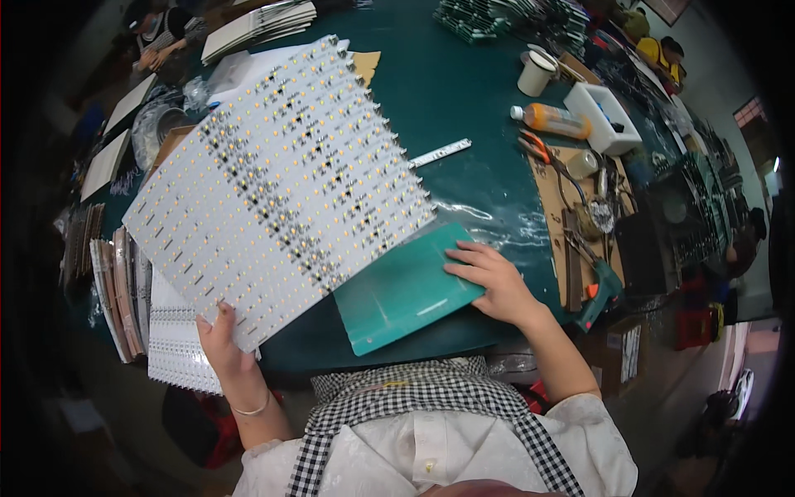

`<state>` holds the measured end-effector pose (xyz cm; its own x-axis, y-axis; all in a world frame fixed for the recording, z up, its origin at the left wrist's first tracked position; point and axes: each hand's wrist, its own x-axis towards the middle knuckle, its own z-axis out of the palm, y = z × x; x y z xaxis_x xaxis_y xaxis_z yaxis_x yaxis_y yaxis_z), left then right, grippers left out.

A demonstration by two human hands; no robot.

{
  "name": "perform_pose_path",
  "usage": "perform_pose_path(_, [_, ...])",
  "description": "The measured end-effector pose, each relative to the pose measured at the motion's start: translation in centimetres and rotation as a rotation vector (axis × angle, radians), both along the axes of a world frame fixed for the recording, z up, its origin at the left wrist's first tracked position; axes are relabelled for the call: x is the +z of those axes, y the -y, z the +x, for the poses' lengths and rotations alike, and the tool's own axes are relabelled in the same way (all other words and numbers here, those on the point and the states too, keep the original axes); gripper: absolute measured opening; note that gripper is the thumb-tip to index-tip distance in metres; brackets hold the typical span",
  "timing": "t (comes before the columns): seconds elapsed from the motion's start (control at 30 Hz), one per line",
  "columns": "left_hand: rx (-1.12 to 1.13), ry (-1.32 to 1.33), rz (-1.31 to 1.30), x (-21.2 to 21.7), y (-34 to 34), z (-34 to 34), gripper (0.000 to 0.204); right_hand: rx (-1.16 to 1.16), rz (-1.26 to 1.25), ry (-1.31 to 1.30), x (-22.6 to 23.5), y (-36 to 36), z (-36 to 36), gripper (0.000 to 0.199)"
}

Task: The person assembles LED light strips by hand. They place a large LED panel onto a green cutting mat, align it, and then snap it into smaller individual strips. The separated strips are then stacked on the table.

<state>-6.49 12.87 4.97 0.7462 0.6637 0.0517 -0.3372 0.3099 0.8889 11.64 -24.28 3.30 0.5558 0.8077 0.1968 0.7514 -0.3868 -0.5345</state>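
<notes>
A large white LED circuit board panel, dotted with rows of small yellow lamps and with a toothed right edge, slants across the left and middle of the table. My left hand grips its near corner, thumb on top and the other fingers hidden beneath. Partly under the panel's right side is a flat green board, close to the table's front edge. On its right end lie the stretched, slightly spread fingers of my right hand; the thumb is hard to make out. A narrow white strip sticks out beyond the panel.
More LED panels lie at left below the held one. At right, a cardboard sheet carries pliers and an electric screwdriver. Behind are an orange bottle, a white foam box and a cup. Other people sit farther off.
</notes>
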Motion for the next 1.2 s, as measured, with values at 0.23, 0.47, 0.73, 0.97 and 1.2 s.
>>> perform_pose_path(0.23, [-0.147, 0.011, 0.011, 0.2, 2.0, 3.8, 0.052, -0.196, 0.028, 0.163, -1.1, -1.4, -1.7, 0.059])
perform_pose_path(0.47, [-0.293, -0.088, -0.012, -1.2, 4.3, 5.7, 0.043, -0.108, 0.236, -0.509, 0.7, 2.5, 0.9, 0.064])
perform_pose_path(0.73, [-0.474, -0.163, 0.122, -4.2, 5.3, 6.8, 0.038, -0.288, 0.688, -1.006, -0.2, 5.5, 2.7, 0.075])
perform_pose_path(0.97, [-0.480, -0.312, 0.049, -2.3, 6.6, 6.7, 0.041, -0.426, 0.504, -0.943, -0.5, 2.2, 3.3, 0.031])
perform_pose_path(1.2, [-0.501, -0.379, 0.256, -1.5, 6.6, 5.5, 0.039, -0.406, 0.474, -0.912, -0.7, 2.5, 3.5, 0.037])
